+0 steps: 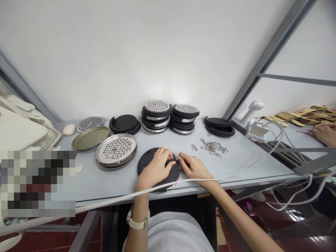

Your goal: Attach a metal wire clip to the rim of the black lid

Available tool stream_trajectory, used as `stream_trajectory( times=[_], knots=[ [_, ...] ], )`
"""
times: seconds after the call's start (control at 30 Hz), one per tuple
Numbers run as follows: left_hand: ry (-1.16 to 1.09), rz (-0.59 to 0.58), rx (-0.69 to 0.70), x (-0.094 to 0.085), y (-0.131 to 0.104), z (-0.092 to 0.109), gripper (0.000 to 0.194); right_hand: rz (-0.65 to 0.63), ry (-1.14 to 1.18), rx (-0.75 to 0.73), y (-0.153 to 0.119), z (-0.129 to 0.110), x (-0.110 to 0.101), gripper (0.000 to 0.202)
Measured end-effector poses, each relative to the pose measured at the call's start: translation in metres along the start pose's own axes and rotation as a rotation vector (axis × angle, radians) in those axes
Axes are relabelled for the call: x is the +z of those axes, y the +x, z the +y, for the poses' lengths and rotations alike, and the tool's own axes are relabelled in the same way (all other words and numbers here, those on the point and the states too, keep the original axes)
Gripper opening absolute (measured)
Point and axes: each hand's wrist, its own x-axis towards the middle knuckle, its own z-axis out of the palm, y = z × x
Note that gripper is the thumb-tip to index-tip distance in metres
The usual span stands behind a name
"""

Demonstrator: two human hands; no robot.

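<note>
A black round case (147, 159) lies flat near the front edge of the grey table, with a shiny metal rim showing at its lower right. My left hand (159, 166) rests over its top, fingers bent and thumb pressed toward the right edge. At that edge, my right hand (193, 166) pinches a small metal clip (176, 157) against the case; the fingertips partly hide it. Loose wire clips (214, 147) lie in a pile to the right. Left of the case sits a round perforated metal plate (115, 148) on another metal disc.
Behind stand two stacks of black cases with perforated tops (157, 106), (185, 109). Black covers (123, 124) and an olive lid (90, 138) lie left. A white cable (199, 180) crosses in front of my forearms. Another person's hand (325, 133) is at far right.
</note>
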Motion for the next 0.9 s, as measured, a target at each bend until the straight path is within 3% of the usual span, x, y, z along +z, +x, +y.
stream_trajectory(
  times=[0.9],
  knots=[
    [0.004, -0.001, 0.009, 0.0008, -0.0004, -0.0004, 0.002, -0.002, -0.016, -0.004, 0.0002, 0.0002, 0.0003, 0.027]
  ],
)
